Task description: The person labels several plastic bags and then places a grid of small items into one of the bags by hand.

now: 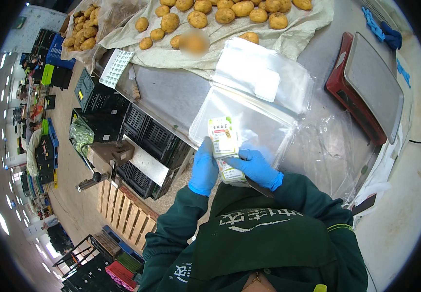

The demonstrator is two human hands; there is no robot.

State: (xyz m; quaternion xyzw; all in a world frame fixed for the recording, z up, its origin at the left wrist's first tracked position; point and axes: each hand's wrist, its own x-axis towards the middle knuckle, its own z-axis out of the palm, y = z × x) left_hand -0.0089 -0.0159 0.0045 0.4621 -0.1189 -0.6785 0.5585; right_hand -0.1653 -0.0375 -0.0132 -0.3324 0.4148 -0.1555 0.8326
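Observation:
Both my hands wear blue gloves and are close together at the table's near edge. My left hand [203, 168] grips the left side of a strip of printed labels [223, 137]. The fingers of my right hand [256, 168] close on the lower part of the same strip, where it bends over a further stretch of labels. Just beyond them lies a stack of clear plastic bags [248, 109] on the metal table [170, 85]. Potatoes [197, 19] are spread on a pale woven sack [195, 65] at the far side.
A red scale [356, 87] with a metal pan stands at the right. A knife-like tool with a wooden handle [135, 90] and a sheet of stickers [116, 68] lie at the table's left edge. Black crates [148, 133], a bracket-mounted device [112, 157] and a wooden pallet [126, 215] are to the left.

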